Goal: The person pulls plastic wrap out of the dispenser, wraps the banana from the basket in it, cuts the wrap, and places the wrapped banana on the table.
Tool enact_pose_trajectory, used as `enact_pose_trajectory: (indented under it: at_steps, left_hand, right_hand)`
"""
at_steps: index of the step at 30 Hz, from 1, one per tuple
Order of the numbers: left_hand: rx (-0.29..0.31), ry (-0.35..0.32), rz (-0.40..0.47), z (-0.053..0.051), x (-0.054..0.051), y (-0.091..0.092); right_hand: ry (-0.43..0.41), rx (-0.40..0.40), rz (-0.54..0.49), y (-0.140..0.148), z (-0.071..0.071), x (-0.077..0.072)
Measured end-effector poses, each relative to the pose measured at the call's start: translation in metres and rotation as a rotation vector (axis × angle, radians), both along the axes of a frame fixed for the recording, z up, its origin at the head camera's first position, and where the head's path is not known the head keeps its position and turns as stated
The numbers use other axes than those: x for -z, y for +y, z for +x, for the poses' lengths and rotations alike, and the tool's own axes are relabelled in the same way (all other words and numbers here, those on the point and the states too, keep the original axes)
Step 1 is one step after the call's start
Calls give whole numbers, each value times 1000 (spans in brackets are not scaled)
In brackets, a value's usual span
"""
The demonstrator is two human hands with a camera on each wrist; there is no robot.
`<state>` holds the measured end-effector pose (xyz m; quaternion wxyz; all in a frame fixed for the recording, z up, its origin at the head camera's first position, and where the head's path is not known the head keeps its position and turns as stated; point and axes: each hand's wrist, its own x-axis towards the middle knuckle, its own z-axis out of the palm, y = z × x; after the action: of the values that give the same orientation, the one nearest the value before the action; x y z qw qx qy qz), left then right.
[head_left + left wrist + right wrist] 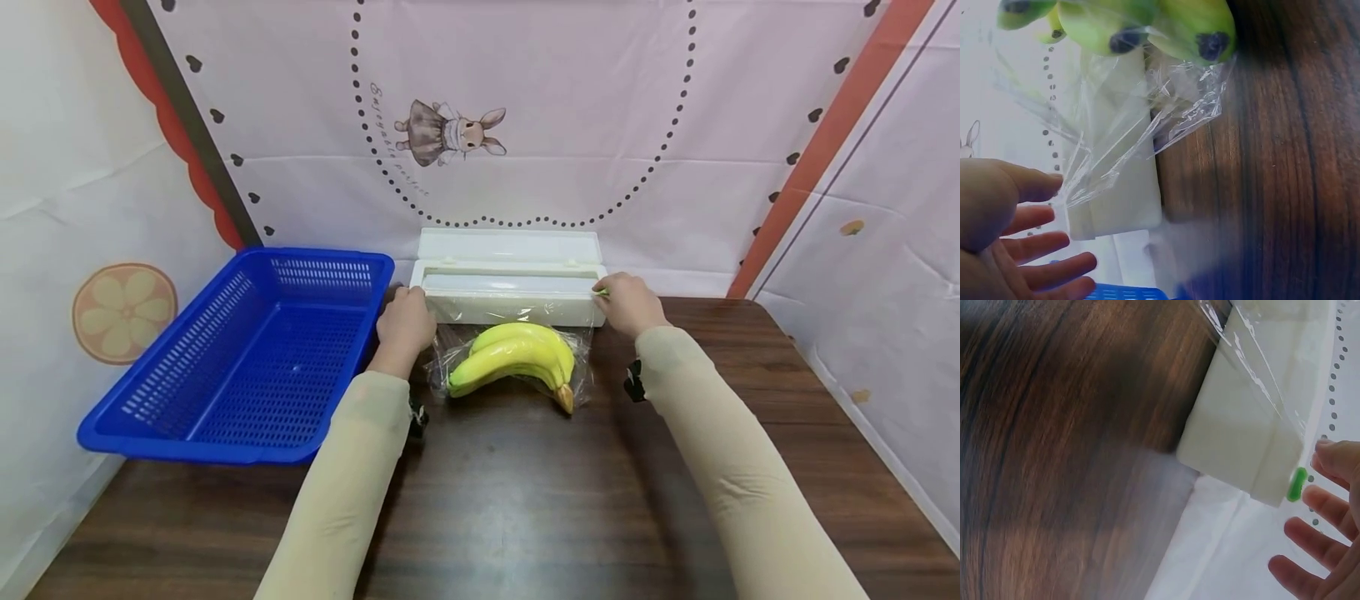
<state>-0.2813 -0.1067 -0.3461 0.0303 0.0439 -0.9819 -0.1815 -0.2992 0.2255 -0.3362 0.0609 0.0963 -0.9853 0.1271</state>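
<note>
A bunch of bananas (517, 358) lies on the table in front of a white cling film dispenser (510, 308) whose lid stands raised. Clear cling film (1104, 169) stretches from the dispenser over the bananas, and their stem end pokes out at the lower right. At the dispenser's left end, my left hand (406, 325) pinches the film's edge between thumb and forefinger, the other fingers spread. On the right end, thumb and forefinger of my right hand (632, 303) are at the small green slider (1297, 484) on the dispenser's edge, pinching it.
A blue plastic basket (225, 450) with slotted sides stands on the left, close to my left forearm. The dark wooden table (510, 517) runs back to a printed cloth backdrop (600, 100). More cloth hangs along both sides.
</note>
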Motion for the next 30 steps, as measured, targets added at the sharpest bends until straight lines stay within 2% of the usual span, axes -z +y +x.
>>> enact_pose_trajectory:
  at_steps: [7, 14, 19, 23, 30]
  left_hand:
    - [-29, 111, 18, -10, 6, 5]
    - [-46, 191, 114, -17, 6, 7]
    - [-77, 182, 185, -16, 4, 5]
    - [-103, 163, 207, -15, 4, 4]
    - [-86, 187, 203, -7, 1, 4]
  right_hand:
    - [59, -16, 30, -2, -4, 11]
    - [108, -16, 8, -3, -8, 12]
    - [111, -15, 11, -2, -7, 12]
    - [106, -17, 29, -1, -3, 10]
    - [159, -59, 30, 2, 6, 11]
